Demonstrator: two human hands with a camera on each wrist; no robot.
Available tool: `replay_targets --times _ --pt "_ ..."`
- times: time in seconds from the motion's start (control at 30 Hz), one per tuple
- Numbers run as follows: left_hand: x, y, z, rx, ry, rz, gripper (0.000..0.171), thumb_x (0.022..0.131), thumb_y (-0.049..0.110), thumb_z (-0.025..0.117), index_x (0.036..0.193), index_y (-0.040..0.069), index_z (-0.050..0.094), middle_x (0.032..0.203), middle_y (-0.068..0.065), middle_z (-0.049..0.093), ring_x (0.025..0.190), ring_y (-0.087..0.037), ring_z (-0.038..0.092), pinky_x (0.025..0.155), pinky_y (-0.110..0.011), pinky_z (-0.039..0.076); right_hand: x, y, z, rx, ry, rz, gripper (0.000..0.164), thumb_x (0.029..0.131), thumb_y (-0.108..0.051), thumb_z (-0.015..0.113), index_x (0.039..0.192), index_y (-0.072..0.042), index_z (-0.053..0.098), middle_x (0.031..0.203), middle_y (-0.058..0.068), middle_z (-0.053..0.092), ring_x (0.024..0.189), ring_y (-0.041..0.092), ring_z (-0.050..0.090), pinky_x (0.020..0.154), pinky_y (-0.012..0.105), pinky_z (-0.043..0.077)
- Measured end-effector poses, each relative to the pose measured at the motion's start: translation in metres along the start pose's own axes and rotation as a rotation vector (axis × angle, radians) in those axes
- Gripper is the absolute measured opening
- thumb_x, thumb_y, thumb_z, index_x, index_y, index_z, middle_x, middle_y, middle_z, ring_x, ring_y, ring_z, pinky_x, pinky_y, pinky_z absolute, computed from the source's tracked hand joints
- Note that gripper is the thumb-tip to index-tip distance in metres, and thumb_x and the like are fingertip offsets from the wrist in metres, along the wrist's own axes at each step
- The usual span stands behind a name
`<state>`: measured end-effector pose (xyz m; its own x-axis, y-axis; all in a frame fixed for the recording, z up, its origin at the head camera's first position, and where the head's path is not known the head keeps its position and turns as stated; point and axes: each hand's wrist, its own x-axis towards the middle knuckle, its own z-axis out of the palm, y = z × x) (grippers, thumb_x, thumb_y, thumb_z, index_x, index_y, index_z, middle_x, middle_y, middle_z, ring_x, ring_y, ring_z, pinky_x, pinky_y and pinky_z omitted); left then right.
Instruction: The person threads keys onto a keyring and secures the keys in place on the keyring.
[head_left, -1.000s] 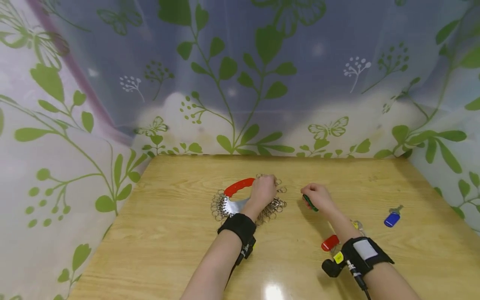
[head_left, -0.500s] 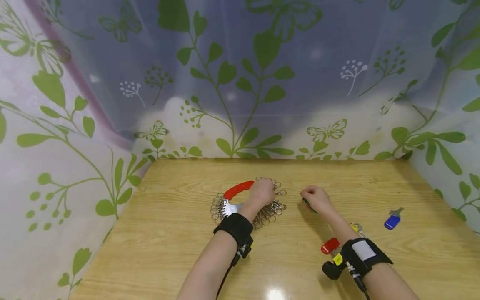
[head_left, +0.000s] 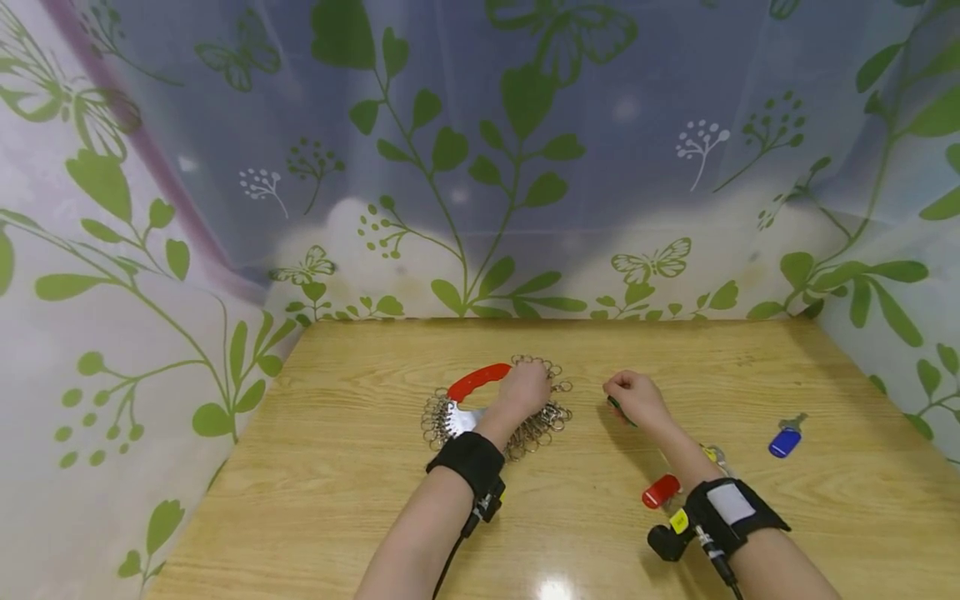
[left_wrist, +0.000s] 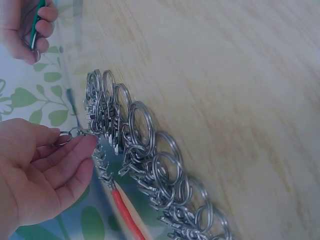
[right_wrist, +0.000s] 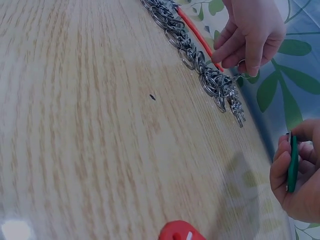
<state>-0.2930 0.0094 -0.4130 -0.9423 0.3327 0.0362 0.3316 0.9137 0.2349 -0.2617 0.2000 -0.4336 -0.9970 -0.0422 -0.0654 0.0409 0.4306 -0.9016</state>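
Note:
A metal key holder with a red handle [head_left: 478, 380] lies on the wooden table, its curved plate [head_left: 462, 419] fringed with many clips and split rings [left_wrist: 141, 127]. Over its right end, my left hand [head_left: 525, 387] pinches one small ring [left_wrist: 64, 136] between thumb and forefinger, as the left wrist view shows. To the right, apart from the holder, my right hand [head_left: 636, 398] grips a green key tag [right_wrist: 293, 165] with curled fingers. Whether a key hangs from that tag is hidden by the hand.
Near my right forearm lie a red key tag [head_left: 661, 492] and a yellow key tag [head_left: 708, 452], partly covered. Farther right is a blue key tag [head_left: 785, 442] with its key [head_left: 793, 421]. A leaf-patterned curtain [head_left: 480, 208] borders the table's back and sides.
My left wrist has shifted slightly leftward while its fingers stay at the rings. My right hand has turned a little, so less of the green tag shows. The other tags have not moved.

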Motion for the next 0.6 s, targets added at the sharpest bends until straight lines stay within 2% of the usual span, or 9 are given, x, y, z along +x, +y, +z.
replay_targets --times 0.1,0.2,0.33,0.47,0.6 --pt "0.0006 -0.0006 0.0011 -0.041 0.008 0.014 0.028 0.095 0.016 0.054 0.069 0.008 0.061 0.072 -0.007 0.059 0.062 -0.018 0.056 0.052 -0.027 0.037 0.0005 0.0011 -0.0001 -0.007 0.007 -0.003 0.023 0.097 -0.013 0.046 0.101 0.009 0.054 0.068 0.012 0.055 0.05 0.015 0.046 0.049 0.03 0.041" --pt "0.0011 -0.0017 0.0029 -0.098 0.006 0.012 0.038 0.095 0.018 0.053 0.058 0.012 0.047 0.057 -0.001 0.041 0.051 -0.013 0.041 0.049 -0.026 0.031 0.0005 0.002 -0.0002 -0.004 0.014 -0.012 0.023 0.096 -0.012 0.046 0.1 0.009 0.053 0.069 0.014 0.055 0.05 0.015 0.046 0.049 0.03 0.041" --pt "0.0014 -0.0026 0.0046 -0.152 0.004 0.021 0.047 0.096 0.019 0.053 0.054 0.014 0.033 0.052 0.003 0.021 0.047 -0.011 0.025 0.047 -0.024 0.026 0.0009 0.0028 -0.0011 0.0 0.021 -0.019 0.022 0.096 -0.012 0.047 0.1 0.01 0.053 0.068 0.014 0.054 0.05 0.015 0.046 0.048 0.03 0.041" --pt "0.0009 -0.0025 0.0046 -0.17 -0.012 0.033 0.043 0.092 0.01 0.054 0.055 0.015 0.033 0.054 0.003 0.018 0.049 -0.011 0.021 0.048 -0.024 0.023 0.0009 0.0044 -0.0017 -0.004 0.023 -0.019 0.023 0.096 -0.012 0.047 0.099 0.009 0.054 0.067 0.013 0.054 0.051 0.015 0.046 0.048 0.029 0.041" --pt "0.0001 -0.0019 0.0036 -0.147 -0.02 0.042 0.034 0.086 0.001 0.055 0.057 0.014 0.041 0.056 0.002 0.027 0.053 -0.012 0.026 0.05 -0.024 0.024 -0.0001 0.0054 -0.0014 -0.01 0.03 -0.023 0.023 0.096 -0.013 0.047 0.099 0.009 0.054 0.065 0.011 0.053 0.05 0.015 0.046 0.047 0.029 0.04"
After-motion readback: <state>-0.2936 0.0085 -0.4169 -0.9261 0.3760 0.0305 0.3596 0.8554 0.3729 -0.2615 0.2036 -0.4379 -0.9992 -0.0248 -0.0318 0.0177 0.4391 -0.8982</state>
